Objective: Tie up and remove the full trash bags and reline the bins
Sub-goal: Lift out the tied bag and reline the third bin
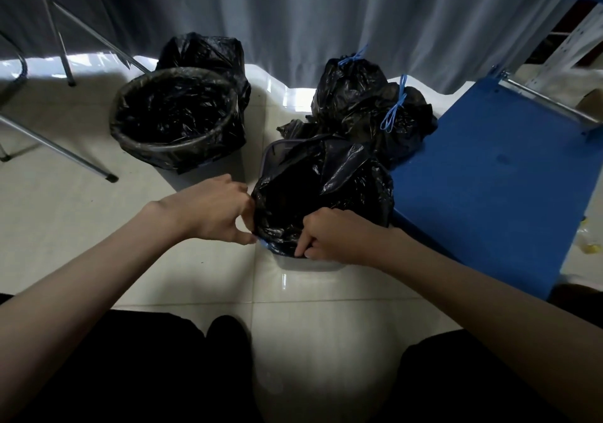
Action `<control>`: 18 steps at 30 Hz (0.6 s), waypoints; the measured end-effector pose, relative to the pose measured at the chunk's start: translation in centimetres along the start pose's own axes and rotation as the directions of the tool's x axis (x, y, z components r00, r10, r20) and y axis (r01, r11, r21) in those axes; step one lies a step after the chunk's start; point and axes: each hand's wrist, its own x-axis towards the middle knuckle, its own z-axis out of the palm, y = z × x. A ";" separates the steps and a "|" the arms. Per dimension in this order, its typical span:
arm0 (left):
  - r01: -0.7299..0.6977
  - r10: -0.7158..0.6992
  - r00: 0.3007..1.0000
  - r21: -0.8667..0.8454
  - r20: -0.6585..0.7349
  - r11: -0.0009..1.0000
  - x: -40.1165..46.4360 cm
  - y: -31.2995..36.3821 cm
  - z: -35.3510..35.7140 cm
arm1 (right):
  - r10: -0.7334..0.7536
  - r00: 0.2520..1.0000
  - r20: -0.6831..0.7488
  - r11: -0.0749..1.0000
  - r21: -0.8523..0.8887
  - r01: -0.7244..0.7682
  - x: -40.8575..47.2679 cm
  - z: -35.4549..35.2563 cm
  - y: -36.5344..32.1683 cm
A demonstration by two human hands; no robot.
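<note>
At the far left stood a round bin [173,115], already lined, its bag folded over the rim so it would not slip in. Your left hand [212,210] pinched the near-left edge of the black liner [319,190] in the small bin [306,264] at centre, while your right hand [336,236] gripped its near edge against the rim, seemingly to seat it. Far right, two tied bags [349,92] sat clear of the work, beside the blue shelf [489,174].

I stand on a glossy pale tile floor [65,220]. Grey curtains [293,14] hang ahead, daylight spilling under their hem (bright on the tiles). Metal chair legs [58,148] stand left; a blue metal panel [496,174] sits right.
</note>
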 end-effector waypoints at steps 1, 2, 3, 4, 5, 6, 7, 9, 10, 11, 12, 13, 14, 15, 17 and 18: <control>0.015 -0.015 0.999 0.003 0.029 1.000 0.0 0.1 0.2 | 0.000 1.000 0.012 1.000 -0.013 0.000 0.0 0.0 0.1; 0.038 -0.038 0.997 0.003 0.068 0.999 0.1 0.3 0.5 | -0.003 1.000 0.023 1.000 -0.017 0.004 0.0 0.0 0.1; 0.070 -0.069 0.992 -0.009 0.105 0.997 0.1 0.3 0.7 | -0.003 0.999 0.040 1.000 -0.010 0.004 0.0 -0.1 0.2; 0.113 -0.108 0.985 -0.029 0.134 0.993 0.2 0.3 0.7 | -0.005 0.999 0.048 1.000 0.012 0.005 0.0 -0.4 0.2; 0.164 -0.155 0.977 -0.054 0.145 0.985 0.2 0.2 0.6 | 0.002 0.999 0.040 0.999 0.042 -0.003 0.1 -0.6 0.2; 0.215 -0.204 0.970 -0.072 0.136 0.974 0.3 -0.1 0.3 | 0.012 1.000 0.007 0.998 0.069 -0.013 0.3 -0.9 0.4; 0.260 -0.251 0.962 -0.084 0.104 0.962 0.4 -0.4 0.0 | 0.040 0.998 -0.041 0.995 0.097 -0.036 0.8 -1.1 0.6; 0.330 -0.333 0.943 -0.135 0.005 0.934 1.2 -1.1 -0.8 | 0.104 0.979 -0.176 0.986 0.148 -0.078 1.7 -2.0 1.2; 0.352 -0.367 0.929 -0.193 -0.049 0.916 1.7 -1.3 -1.1 | 0.131 0.963 -0.237 0.982 0.164 -0.093 2.0 -2.6 1.6; 0.357 -0.393 0.914 -0.261 -0.101 0.897 2.3 -1.4 -1.5 | 0.159 0.945 -0.286 0.977 0.182 -0.110 2.3 -3.5 2.0; 0.347 -0.409 0.900 -0.323 -0.149 0.881 3.0 -1.4 -1.7 | 0.194 0.924 -0.329 0.969 0.209 -0.129 2.6 -4.4 2.5; 0.336 -0.422 0.888 -0.365 -0.184 0.868 3.7 -1.3 -1.9 | 0.241 0.897 -0.371 0.959 0.234 -0.160 2.8 -5.2 2.9; 0.333 -0.434 0.877 -0.390 -0.205 0.858 4.5 -1.1 -2.2 | 0.286 0.866 -0.411 0.948 0.250 -0.195 2.9 -6.0 3.5; 0.341 -0.448 0.869 -0.399 -0.211 0.851 5.3 -1.0 -2.4 | 0.334 0.835 -0.438 0.936 0.263 -0.236 3.3 -6.5 4.2; 0.372 -0.485 0.852 -0.422 -0.200 0.827 6.8 -0.8 -2.6 | 0.397 0.783 -0.480 0.913 0.296 -0.282 4.0 -7.0 5.6; 0.383 -0.508 0.840 -0.457 -0.188 0.803 7.5 -0.9 -2.7 | 0.411 0.765 -0.496 0.907 0.304 -0.291 4.5 -7.1 6.2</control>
